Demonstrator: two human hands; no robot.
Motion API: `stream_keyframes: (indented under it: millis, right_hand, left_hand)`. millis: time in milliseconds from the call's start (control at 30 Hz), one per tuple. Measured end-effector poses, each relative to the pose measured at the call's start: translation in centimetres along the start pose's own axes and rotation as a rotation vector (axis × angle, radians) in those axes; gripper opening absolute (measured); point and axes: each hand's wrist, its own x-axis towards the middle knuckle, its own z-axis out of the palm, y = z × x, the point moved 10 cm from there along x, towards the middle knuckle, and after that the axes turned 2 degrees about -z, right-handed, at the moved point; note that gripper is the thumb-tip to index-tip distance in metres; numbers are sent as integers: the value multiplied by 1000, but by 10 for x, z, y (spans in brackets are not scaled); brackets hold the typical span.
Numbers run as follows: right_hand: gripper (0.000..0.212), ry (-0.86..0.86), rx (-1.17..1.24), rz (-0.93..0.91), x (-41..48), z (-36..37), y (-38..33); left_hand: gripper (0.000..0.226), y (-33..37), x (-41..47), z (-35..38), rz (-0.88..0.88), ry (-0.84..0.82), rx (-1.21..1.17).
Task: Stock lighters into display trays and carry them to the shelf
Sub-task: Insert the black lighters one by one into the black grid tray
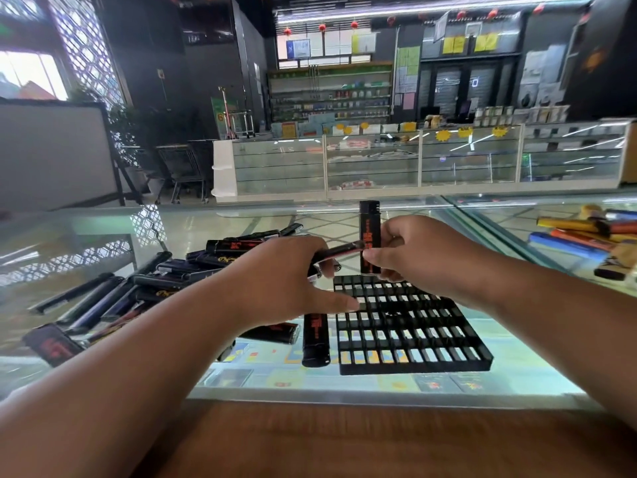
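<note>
A black grid display tray lies on the glass counter, its slots bare except at the far left corner. There a black lighter with red print stands upright, and my right hand is closed around its lower part. My left hand grips another black lighter held level, its tip reaching the right hand's fingers. Several loose black lighters are heaped to the left. One lighter lies along the tray's left edge.
A pile of coloured lighters sits on the counter at the right. The counter's wooden front edge runs below. Glass display cases and stocked shelves stand across the aisle.
</note>
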Motion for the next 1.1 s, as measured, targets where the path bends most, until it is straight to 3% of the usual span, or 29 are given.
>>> stream_keyframes:
  millis: [233,433,567,667,767,1100]
  right_hand:
    - [13,-10,-57,21,1,-9,4]
    - [6,-118,-111,55,0,-13,15]
    - [11,-139,-104,-41,2,-6,7]
    - [2,-135,-67,-140,6,6,-4]
    - [11,-153,-81,-224,10,14,-10]
    - [24,-260,-71,-273,20,24,-2]
  left_hand:
    - [39,-4,4,2,-31,17,29]
    - [41,-12,7,3,-68,31,25]
    - [36,-10,7,1,-60,47,41]
    - [37,-10,6,1,-54,54,28]
    - [36,-10,6,1,-59,49,15]
    - [36,-9,5,1,-65,31,13]
